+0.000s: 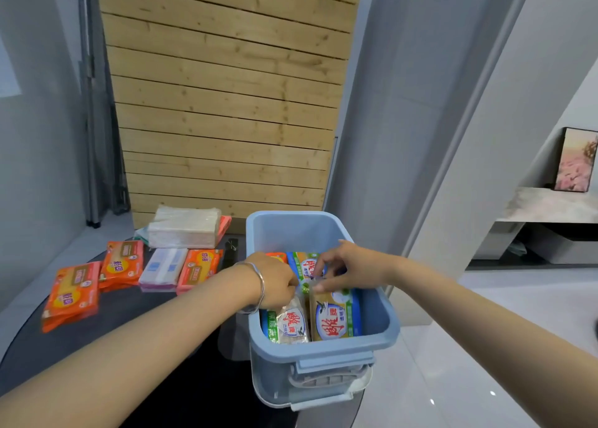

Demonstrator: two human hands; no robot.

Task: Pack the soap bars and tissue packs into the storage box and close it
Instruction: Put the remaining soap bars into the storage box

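A light blue storage box (385,327) stands open on the dark table, with several wrapped soap bars standing inside it. My left hand (275,282), a silver bangle on its wrist, grips the top of a pale soap bar (291,324) in the box. Beside it stands a brown soap bar (333,321), and my right hand (349,266) pinches the top edge of its wrapper. On the table to the left lie three orange tissue packs (72,293) (121,262) (199,269), a white and blue tissue pack (163,267) and a large clear-wrapped tissue pack (184,227).
The box sits at the table's right edge, above a glossy white floor (453,379). A wooden slat panel (226,104) leans behind the table. A small black object (231,245) lies near the box's back left corner. A shelf with a framed picture (577,160) is at the far right.
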